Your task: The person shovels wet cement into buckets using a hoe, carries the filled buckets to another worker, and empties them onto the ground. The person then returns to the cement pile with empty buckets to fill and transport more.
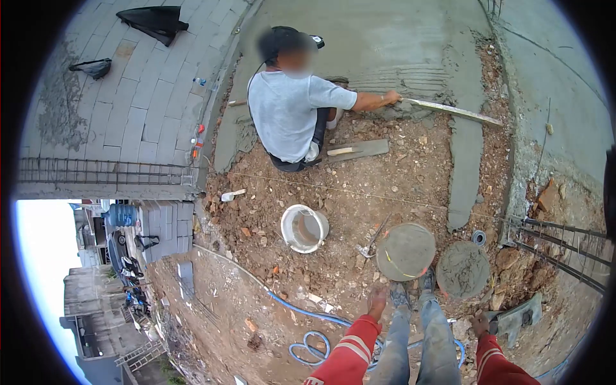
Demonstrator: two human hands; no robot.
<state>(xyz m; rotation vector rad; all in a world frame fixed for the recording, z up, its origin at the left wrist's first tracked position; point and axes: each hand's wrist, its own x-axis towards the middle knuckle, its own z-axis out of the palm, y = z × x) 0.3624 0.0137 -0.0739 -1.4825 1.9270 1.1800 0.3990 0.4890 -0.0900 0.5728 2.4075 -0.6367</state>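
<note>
My left hand [377, 301] hangs beside my left leg, its fingers loosely stretched and holding nothing. On the other side of my legs, my right hand [480, 325] hangs with fingers slightly apart, near a mortar-stained grey sheet-like piece [518, 321] on the ground. By my shoes stands a bucket full of wet cement [406, 252]. A second cement-filled bucket [463, 269] is to its right. A hammer-like tool [372, 241] lies left of the first bucket, and a small grey ring [478, 238] lies above the second. Further left is a white bucket [305, 229] with a grey-coated inside.
A crouching co-worker [289, 115] holds a long straightedge [452, 111] over wet cement [410, 38]. Behind them lies a float [366, 150]. A string line [333, 187] crosses the rubble. Rebar [564, 247] juts at right; a blue hose [301, 305] loops around my feet.
</note>
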